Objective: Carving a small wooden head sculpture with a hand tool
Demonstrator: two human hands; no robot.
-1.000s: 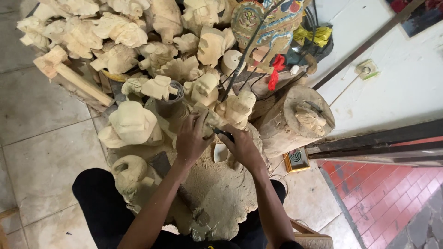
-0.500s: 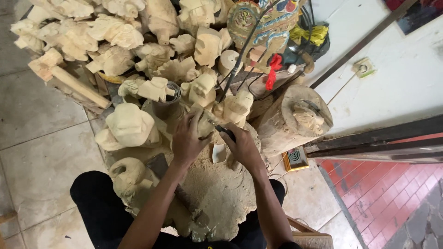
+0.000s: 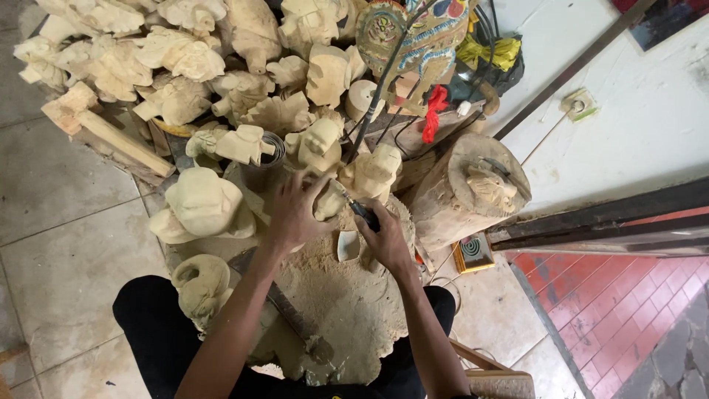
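Observation:
My left hand rests fingers spread on a small pale wooden carving and holds it down on a sawdust-covered stump. My right hand grips a thin dark rotary tool whose tip touches the carving. The tool's black flexible shaft runs up and away from it. A small pale cup-shaped piece lies by my right hand.
Several unpainted carved wooden heads and figures are heaped on the tiled floor ahead and to the left. A painted mask stands at the back. A log stump with a carving on top is at the right, by a white wall.
Both hands stay on the carving with only small shifts. The view has tilted slightly.

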